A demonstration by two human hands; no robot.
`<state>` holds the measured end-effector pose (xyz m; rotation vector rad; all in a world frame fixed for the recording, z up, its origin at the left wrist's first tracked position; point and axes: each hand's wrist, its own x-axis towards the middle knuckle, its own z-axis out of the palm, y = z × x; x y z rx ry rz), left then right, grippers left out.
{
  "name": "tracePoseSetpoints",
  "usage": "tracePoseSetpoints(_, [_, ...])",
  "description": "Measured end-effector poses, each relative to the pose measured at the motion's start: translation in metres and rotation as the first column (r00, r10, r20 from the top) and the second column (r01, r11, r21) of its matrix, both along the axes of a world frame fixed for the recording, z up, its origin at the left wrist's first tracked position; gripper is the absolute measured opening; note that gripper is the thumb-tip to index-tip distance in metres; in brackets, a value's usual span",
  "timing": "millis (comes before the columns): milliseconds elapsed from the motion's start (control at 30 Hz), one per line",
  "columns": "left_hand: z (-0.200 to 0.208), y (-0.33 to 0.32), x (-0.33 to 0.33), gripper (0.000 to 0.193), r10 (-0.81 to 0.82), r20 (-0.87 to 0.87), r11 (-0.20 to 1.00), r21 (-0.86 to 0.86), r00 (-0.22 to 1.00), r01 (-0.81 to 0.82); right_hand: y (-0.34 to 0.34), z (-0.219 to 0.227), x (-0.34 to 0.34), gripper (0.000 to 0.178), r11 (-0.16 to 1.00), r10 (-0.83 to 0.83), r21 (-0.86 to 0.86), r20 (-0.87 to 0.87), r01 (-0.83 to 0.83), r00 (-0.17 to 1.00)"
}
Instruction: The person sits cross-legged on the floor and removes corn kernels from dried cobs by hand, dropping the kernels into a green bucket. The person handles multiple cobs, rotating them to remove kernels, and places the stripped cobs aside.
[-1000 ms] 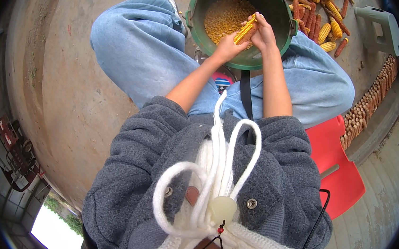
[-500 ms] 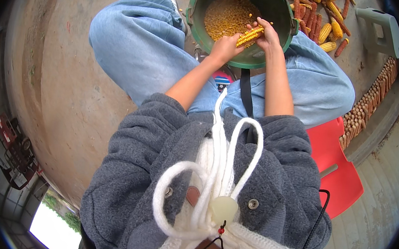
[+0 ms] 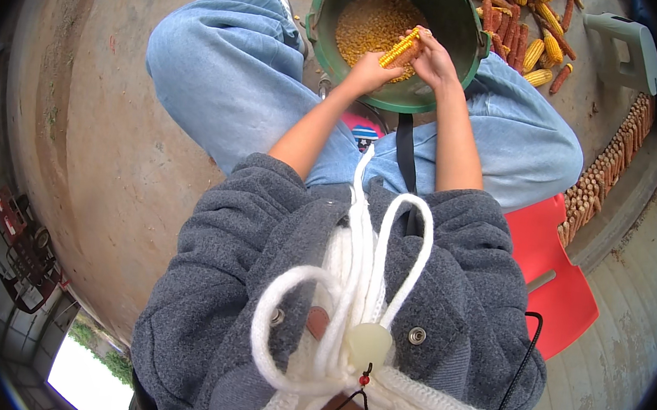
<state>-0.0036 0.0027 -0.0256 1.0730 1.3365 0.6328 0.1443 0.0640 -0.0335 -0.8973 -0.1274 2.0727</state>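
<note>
A partly stripped corn cob is held over a green bucket, between my two hands. Yellow kernels cover its left side, while bare reddish cob shows on the right. My left hand grips the lower left end. Around the upper right end, the fingers of my right hand are closed. Below the cob, loose yellow kernels cover the bucket's bottom. The bucket stands between my bent knees.
At the far right lies a pile of red bare cobs and yellow ears, beside a grey-green plastic stool. A red plastic chair is at my right, with a row of stacked cobs beyond it. Scattered kernels dot the concrete floor.
The cob has turned, so its bare reddish side now shows, and it is tilted more steeply. My hands have shifted slightly with it; the bucket stays in place.
</note>
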Motion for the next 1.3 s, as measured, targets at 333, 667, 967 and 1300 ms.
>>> tracePoseSetpoints(333, [-0.008,-0.006,0.005,0.036,0.054,-0.353,0.965,0.259,0.934,0.043,-0.001,-0.006,-0.005,0.005,0.998,-0.028,0.065,0.103,0.022,0.994])
tracePoseSetpoints(667, [0.003,-0.008,0.008,0.035,0.049,-0.423,0.962,0.263,0.905,0.071,0.002,-0.017,-0.003,0.011,0.998,-0.057,-0.003,0.151,0.059,0.987])
tracePoseSetpoints(967, [0.010,-0.012,0.009,0.029,-0.028,-0.585,0.950,0.236,0.810,0.203,-0.007,-0.022,-0.006,0.016,0.991,-0.107,-0.046,0.291,0.125,0.951])
tracePoseSetpoints(1300, [-0.009,-0.003,0.001,0.033,0.037,-0.470,0.968,0.237,0.882,0.086,-0.011,0.007,-0.006,0.024,0.992,-0.064,-0.113,-0.045,0.058,0.997])
